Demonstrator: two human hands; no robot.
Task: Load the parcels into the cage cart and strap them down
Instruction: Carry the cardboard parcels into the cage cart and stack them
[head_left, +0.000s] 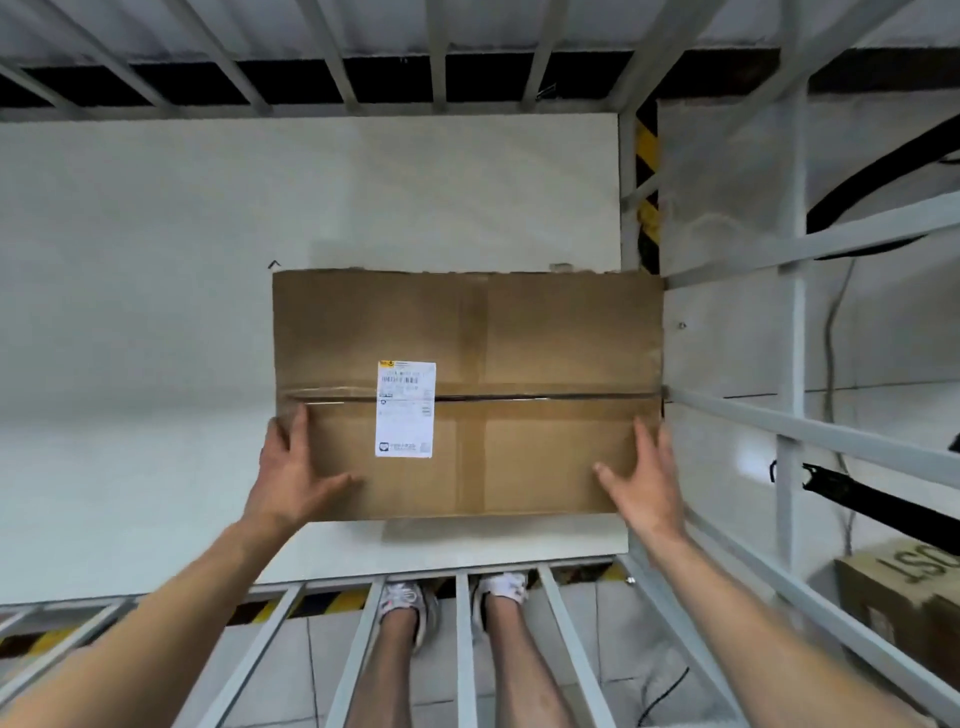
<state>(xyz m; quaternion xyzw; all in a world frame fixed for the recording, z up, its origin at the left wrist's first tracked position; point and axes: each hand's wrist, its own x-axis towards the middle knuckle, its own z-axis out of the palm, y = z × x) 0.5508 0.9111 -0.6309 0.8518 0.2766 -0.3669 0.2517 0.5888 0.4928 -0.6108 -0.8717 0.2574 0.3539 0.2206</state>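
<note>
Parcel (545, 332) lies flat on cage cart (156, 338) floor, far-right, tight vs right-side bars, label (405, 410) up. L hand (293, 470) & R hand (644, 483) rest on its near corners, fingers straight, spread wide, not curled round it.
</note>
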